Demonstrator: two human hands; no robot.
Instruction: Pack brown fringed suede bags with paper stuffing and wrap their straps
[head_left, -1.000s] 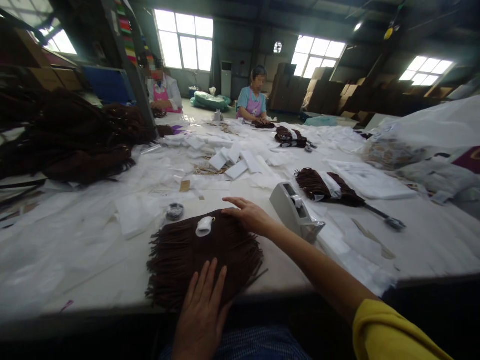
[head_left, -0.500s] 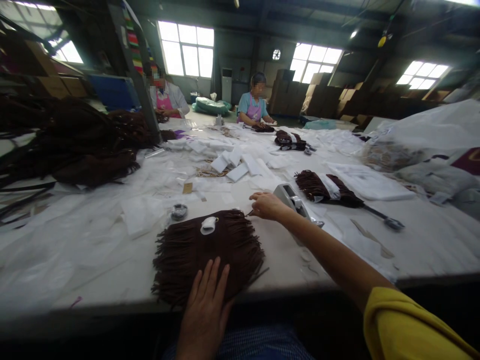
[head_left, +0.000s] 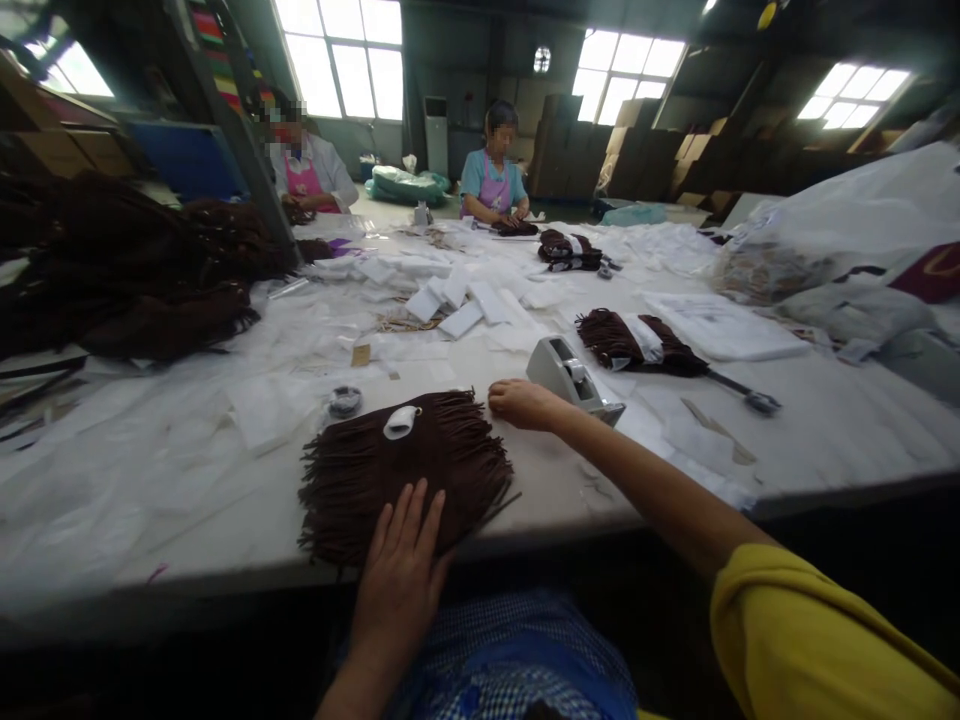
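Observation:
A dark brown fringed bag (head_left: 382, 455) lies flat on the table before me, with a piece of white wrapping (head_left: 402, 421) around its metal fitting. My left hand (head_left: 401, 560) rests on the bag's near part, fingers stretched out and flat. Just beyond the bag's far right corner, my right hand (head_left: 521, 403) is closed low over the table, fingers curled in. Whatever those fingers hold, if anything, is hidden. Close behind this hand stands a grey tape dispenser (head_left: 559, 370). A roll of tape or strap (head_left: 345, 402) lies off the bag's far left corner.
To the right lies a brown fringed bag (head_left: 611, 338) with a white band and a dark strap (head_left: 739, 388). White pads (head_left: 461, 318) and plastic sheets (head_left: 262, 410) cover the table's middle and left. Dark bags (head_left: 127, 270) are heaped left. Two co-workers (head_left: 495, 180) sit across.
My right hand's fingers have curled in more beside the bag's far corner. My left hand stays flat on the bag. The whole view has shifted slightly.

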